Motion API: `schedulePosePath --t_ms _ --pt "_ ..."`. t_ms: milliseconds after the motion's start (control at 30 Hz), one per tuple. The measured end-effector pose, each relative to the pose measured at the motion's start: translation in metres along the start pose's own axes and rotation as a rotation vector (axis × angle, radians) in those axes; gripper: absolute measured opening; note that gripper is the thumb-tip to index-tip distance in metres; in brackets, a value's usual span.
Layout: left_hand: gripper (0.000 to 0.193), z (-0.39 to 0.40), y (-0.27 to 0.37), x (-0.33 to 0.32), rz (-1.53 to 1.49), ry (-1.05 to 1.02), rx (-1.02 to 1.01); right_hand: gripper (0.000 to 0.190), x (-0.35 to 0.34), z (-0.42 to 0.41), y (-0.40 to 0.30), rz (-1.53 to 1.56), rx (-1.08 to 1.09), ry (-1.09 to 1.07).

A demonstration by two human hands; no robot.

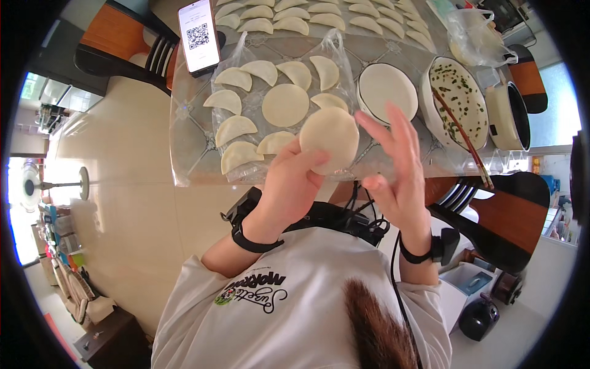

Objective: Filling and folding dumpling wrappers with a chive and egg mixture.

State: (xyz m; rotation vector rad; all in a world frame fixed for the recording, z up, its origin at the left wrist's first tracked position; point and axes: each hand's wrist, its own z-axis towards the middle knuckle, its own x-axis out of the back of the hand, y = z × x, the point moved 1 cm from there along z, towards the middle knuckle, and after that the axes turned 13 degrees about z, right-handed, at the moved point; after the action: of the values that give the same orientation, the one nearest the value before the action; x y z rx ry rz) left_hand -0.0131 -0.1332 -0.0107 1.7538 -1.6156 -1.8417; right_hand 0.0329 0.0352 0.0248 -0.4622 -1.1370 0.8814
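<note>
My left hand [297, 180] grips a round dumpling wrapper [334, 136] by its lower edge, thumb on top. Beside it on the right, my right hand [398, 170] is raised with fingers spread, holding nothing. Beneath them a clear plastic sheet [251, 104] bears a ring of folded dumplings [233, 79] around a flat wrapper disc [285, 105]. The held wrapper partly covers one folded dumpling [329, 100]. A white bowl [387, 90] stands just beyond my right fingertips; its inside looks plain white.
Farther right, a large bowl [454, 104] has bits of green filling stuck inside, with wooden chopsticks [461, 131] across its rim. A cream pot [504, 117] stands beside it. A phone [199, 37] is propped at the table's left. Rows of dumplings [291, 25] fill the far side.
</note>
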Motion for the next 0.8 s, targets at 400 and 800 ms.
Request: schedulePosePath --t_ms 400,800 --pt "0.036 -0.001 -0.003 0.000 0.164 0.059 0.071 0.077 -0.025 0.013 -0.008 0.279 0.082 -0.065" --pt "0.040 0.006 0.005 -0.001 -0.234 -0.012 0.002 0.063 0.026 0.017 0.034 -0.328 -0.112 0.095"
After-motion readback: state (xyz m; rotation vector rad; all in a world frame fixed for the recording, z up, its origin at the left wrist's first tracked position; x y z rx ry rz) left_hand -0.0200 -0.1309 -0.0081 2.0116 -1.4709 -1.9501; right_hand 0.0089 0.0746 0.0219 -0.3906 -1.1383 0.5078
